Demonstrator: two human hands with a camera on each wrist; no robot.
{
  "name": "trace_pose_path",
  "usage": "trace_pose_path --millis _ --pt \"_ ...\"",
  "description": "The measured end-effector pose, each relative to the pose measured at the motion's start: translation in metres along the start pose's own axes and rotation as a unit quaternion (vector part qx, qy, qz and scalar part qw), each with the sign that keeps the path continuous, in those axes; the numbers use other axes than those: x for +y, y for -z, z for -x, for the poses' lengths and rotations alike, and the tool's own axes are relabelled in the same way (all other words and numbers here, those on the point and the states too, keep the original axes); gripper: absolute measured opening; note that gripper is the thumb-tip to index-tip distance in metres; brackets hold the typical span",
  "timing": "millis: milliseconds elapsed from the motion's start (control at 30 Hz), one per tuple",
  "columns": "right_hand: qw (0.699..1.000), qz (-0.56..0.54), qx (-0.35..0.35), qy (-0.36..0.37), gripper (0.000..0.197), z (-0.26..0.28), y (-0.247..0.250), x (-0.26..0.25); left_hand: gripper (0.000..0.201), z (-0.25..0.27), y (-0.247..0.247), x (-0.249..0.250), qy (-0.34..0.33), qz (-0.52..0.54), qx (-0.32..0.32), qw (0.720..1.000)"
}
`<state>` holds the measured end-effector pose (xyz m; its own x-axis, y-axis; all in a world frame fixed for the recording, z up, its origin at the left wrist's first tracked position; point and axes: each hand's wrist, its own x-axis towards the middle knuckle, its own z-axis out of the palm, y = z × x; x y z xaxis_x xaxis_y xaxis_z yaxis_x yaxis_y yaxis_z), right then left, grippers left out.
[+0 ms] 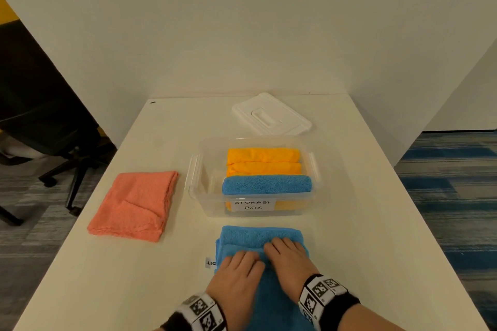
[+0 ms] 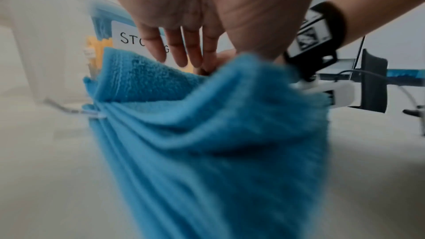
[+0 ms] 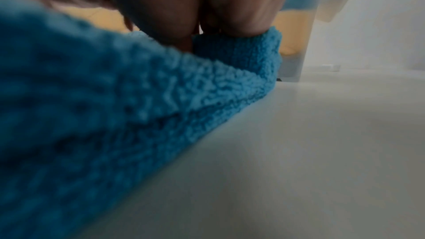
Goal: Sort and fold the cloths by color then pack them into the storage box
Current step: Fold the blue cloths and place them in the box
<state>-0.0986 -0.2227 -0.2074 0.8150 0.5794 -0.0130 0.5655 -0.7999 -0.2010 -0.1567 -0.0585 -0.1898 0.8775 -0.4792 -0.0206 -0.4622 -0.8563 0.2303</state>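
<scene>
White tabletop (image 1: 363,223) — both hands (image 1: 265,263) pinching blue cloth (image 1: 261,236), mid-fold, near storage box (image 1: 199,191). Best done w/ edges squared, crease pressed flat — judging by bunching.

Dim warm light, blurred wrist views
</scene>
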Motion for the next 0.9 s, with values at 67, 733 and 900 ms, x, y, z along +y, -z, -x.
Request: trace_pose_path --millis 67,733,900 --pt "0.999 -0.016 -0.028 -0.012 0.045 -0.005 -0.002 0.002 0.051 0.009 -0.006 -0.002 0.000 -0.003 -0.088 0.996" --pt "0.999 -0.044 0.006 0.022 0.063 -0.009 0.009 0.006 0.072 -0.033 -0.002 -0.036 0.086 0.020 -0.186 0.979" --pt "0.995 -0.100 -0.012 -0.025 0.026 -0.003 0.001 0.004 0.070 -0.024 -0.007 -0.036 0.062 0.028 -0.156 0.985"
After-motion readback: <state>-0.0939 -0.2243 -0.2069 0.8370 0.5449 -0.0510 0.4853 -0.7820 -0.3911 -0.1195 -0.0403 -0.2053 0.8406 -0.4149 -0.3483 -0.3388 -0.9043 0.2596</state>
